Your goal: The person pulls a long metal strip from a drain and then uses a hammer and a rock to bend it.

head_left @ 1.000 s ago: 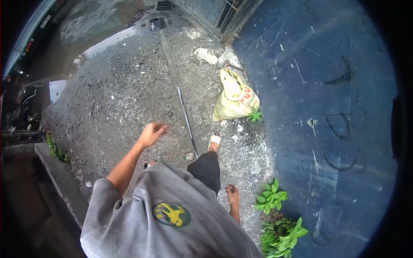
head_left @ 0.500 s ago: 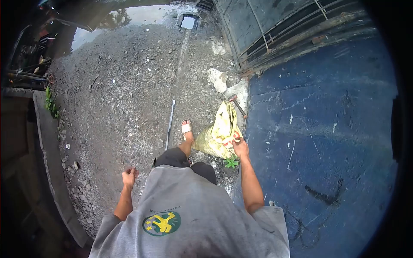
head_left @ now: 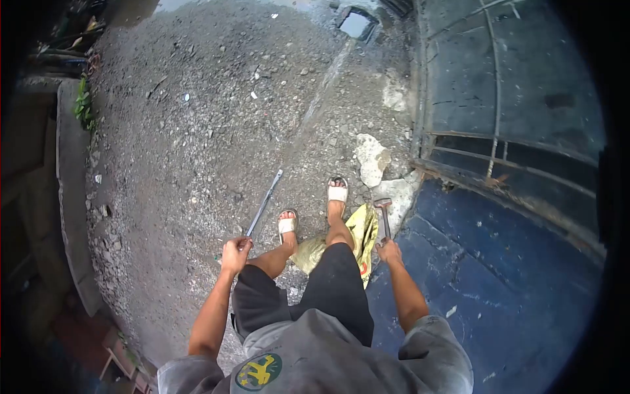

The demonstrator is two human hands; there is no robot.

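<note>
A hammer (head_left: 385,218) with a reddish-brown head stands out from my right hand (head_left: 389,251). My fingers are closed around the end of its handle, and the head lies over a pale concrete slab. My left hand (head_left: 236,254) is beside my left knee, its fingers closed at the near end of a long, thin metal bar (head_left: 266,201). The bar's far end points away over the gravel. A yellow woven sack (head_left: 362,230) lies crumpled by my right leg, which partly hides it.
Gravel ground (head_left: 197,151) spreads ahead, with a wet streak leading to a square puddled hole (head_left: 355,25). A broken concrete chunk (head_left: 371,159) and slab lie beside the blue wall (head_left: 453,262) and metal gate (head_left: 508,85). A low concrete curb (head_left: 71,190) runs along the left.
My right hand has left the sack and closed on the hammer's handle. My left hand has come forward to the bar. Both sandaled feet now show, and the camera view has turned.
</note>
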